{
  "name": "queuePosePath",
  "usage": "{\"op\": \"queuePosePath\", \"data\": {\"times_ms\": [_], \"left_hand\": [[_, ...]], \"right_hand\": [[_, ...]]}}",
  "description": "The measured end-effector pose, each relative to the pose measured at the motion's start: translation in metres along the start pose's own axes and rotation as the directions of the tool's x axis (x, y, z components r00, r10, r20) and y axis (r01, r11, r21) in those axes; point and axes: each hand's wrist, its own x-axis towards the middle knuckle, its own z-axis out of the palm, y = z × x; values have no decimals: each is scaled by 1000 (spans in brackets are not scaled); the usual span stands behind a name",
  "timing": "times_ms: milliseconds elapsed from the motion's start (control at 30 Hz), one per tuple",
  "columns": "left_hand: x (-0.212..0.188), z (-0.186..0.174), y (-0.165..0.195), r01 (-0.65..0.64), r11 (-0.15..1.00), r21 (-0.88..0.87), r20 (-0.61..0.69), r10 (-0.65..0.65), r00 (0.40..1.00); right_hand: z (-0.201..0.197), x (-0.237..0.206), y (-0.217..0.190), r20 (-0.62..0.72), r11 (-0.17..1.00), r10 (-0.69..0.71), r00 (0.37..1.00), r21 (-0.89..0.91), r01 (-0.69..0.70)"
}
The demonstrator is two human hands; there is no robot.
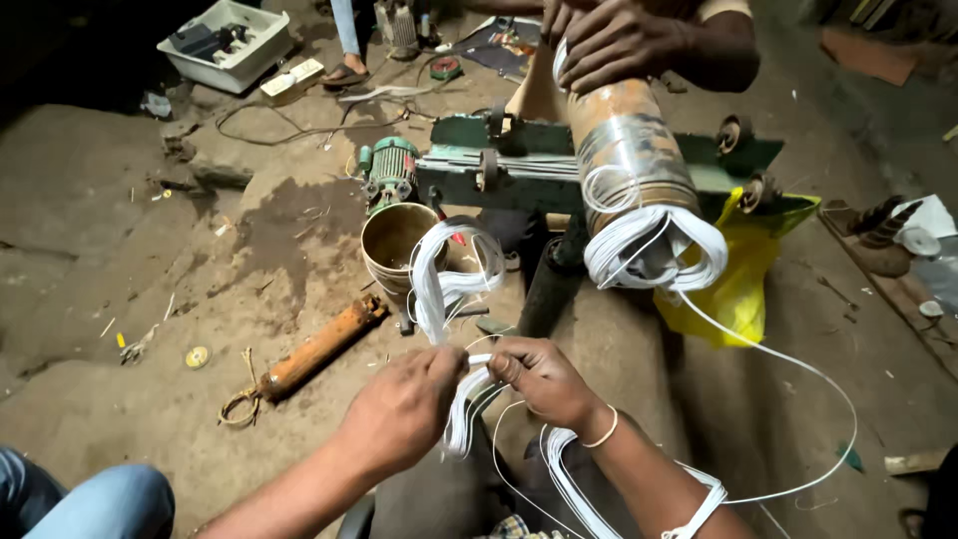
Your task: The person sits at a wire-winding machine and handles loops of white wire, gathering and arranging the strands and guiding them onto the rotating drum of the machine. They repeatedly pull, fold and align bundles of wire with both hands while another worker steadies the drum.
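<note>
Two hands on the same bundle here: my left hand (404, 404) and my right hand (544, 379) are both pinched shut on the white wire coil (446, 289), a flat hank of loops that stands up just in front of the cylinder (631, 150) and bends over near the rusty tin can (391, 245).

More white loops hang off the near end of the cylinder, and one long loose strand (798, 369) runs from there out to the right and back to a second hank draped over my right forearm.

What worries me is that slack strand. It looks like it could snag on the yellow bag (743, 279) below the cylinder, or cross the hank on my arm and knot up. Another person's hand (619, 40) rests on the far end of the cylinder; if that thing rolls while I'm gripping tight, I'd guess the loops get dragged off out of order. The dirt floor (130, 230) left of the cylinder wouldn't be kind to a dropped coil either.
</note>
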Motion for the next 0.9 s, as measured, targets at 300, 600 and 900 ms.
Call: {"op": "queuePosePath", "data": {"times_ms": [300,600,900], "left_hand": [[47,12,-33,109,992,-68,-209,-121,970],[94,8,-59,44,942,333,-511,141,848],[120,7,-94,155,983,-103,-478,-186,859]], "right_hand": [[-25,43,35,-155,973,173,973,181,-144],[-39,120,53,-300,927,49,953,368,69],[-25,155,48,-523,971,2,852,203,122]]}}
